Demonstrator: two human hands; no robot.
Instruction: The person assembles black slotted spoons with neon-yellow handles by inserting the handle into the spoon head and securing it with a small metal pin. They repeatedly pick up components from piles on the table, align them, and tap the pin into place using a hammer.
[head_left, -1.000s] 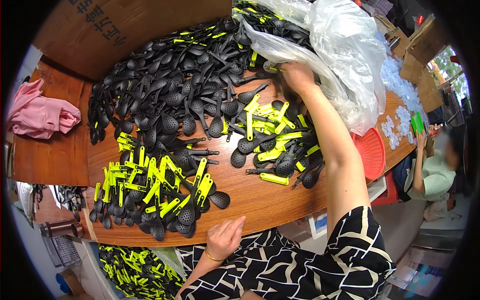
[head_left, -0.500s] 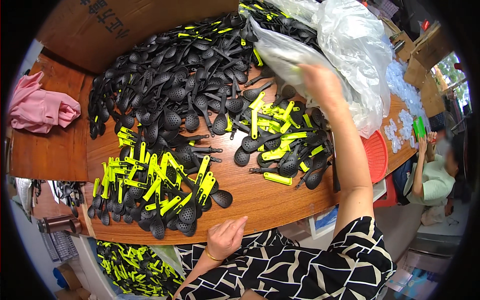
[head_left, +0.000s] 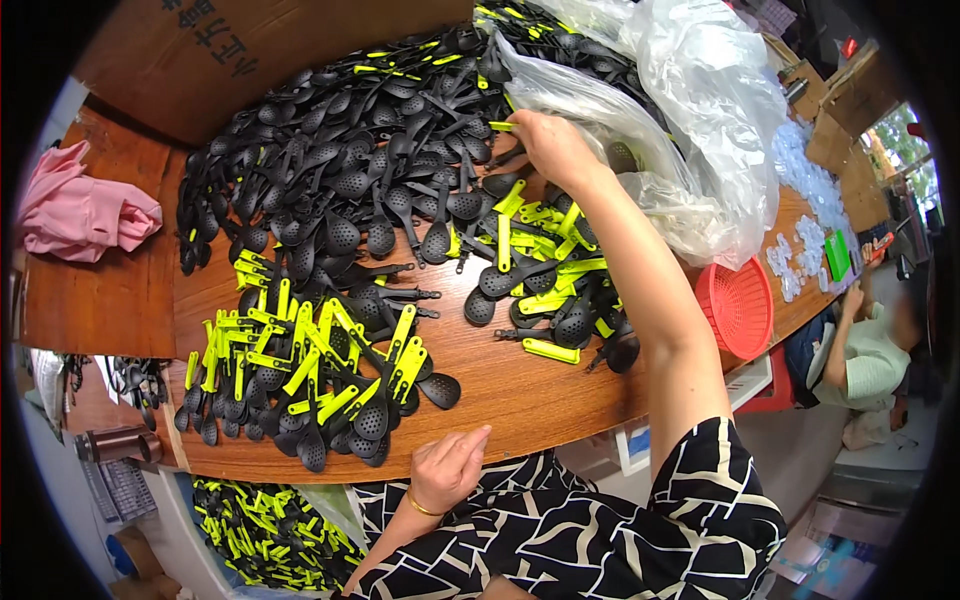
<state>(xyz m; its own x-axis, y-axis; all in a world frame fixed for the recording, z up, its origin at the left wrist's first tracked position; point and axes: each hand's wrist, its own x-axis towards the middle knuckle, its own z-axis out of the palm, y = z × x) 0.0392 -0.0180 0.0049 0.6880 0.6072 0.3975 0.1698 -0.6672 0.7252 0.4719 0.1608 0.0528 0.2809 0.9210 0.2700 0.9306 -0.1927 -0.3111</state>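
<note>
My right hand [head_left: 556, 148] reaches over the far part of the table, fingers pinched on a lime-green handle [head_left: 502, 126] that sticks out to the left. Right under that arm lies a smaller pile of black ladles and slotted spoons [head_left: 573, 322] mixed with lime-green handles [head_left: 504, 243]. At the table's front edge my left hand [head_left: 450, 470] rests with its fingers curled together, and I see nothing in it. Nearest to it, on the left, is a heap of black slotted spoons [head_left: 372, 418] with lime-green handles on them.
A large heap of black spoons [head_left: 345, 185] spreads across the back, beside a cardboard box [head_left: 300, 50]. Clear plastic bags [head_left: 710, 90] and a red basket [head_left: 735, 310] stand right. Below the table is a container of handled spoons [head_left: 270, 535]. Another person [head_left: 860, 350] sits far right.
My right hand has moved left and away from the plastic bag, with the lime-green handle in its fingers. The bag's edge has settled. My left hand stays nearly still.
</note>
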